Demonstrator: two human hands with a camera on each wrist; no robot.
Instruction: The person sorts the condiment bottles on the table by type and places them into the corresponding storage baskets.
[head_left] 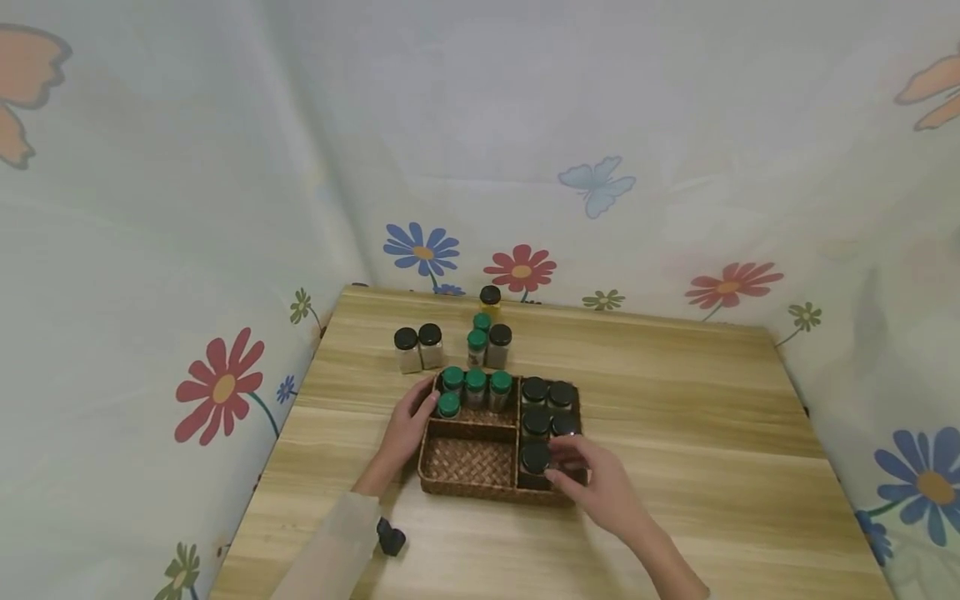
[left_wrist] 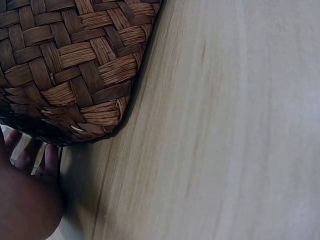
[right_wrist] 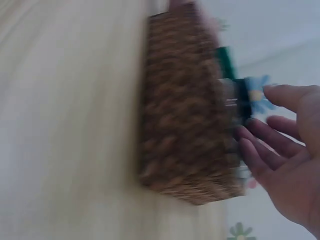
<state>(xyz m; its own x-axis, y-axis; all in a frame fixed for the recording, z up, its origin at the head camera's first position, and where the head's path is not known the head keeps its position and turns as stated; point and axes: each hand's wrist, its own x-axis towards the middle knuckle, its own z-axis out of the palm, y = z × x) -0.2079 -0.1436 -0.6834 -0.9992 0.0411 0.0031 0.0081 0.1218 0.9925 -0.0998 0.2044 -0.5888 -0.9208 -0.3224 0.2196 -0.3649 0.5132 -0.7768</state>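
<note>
A brown woven basket [head_left: 468, 493] with three compartments stands on the table. My left hand [head_left: 408, 421] holds its left side, the thumb at the rim; in the left wrist view the fingers lie beside the woven wall. My right hand [head_left: 600, 487] is at the front right compartment, thumb and fingers spread around a black-lidded jar [head_left: 535, 458]. In the right wrist view, space shows between the thumb and the jar's black lid [right_wrist: 243, 100]. More black-lidded jars [head_left: 535, 390] fill that compartment. Several green-lidded jars [head_left: 476, 383] stand in the back left one; the front left compartment shows bare weave.
Behind the basket stand two black-lidded jars [head_left: 418, 346] at left. Two green-lidded jars [head_left: 477, 342], a dark jar [head_left: 498, 346] and a yellowish jar [head_left: 490, 300] stand further right. A small black object [head_left: 390, 538] lies by the left sleeve. Flower-printed cloth [head_left: 465, 125] borders the table.
</note>
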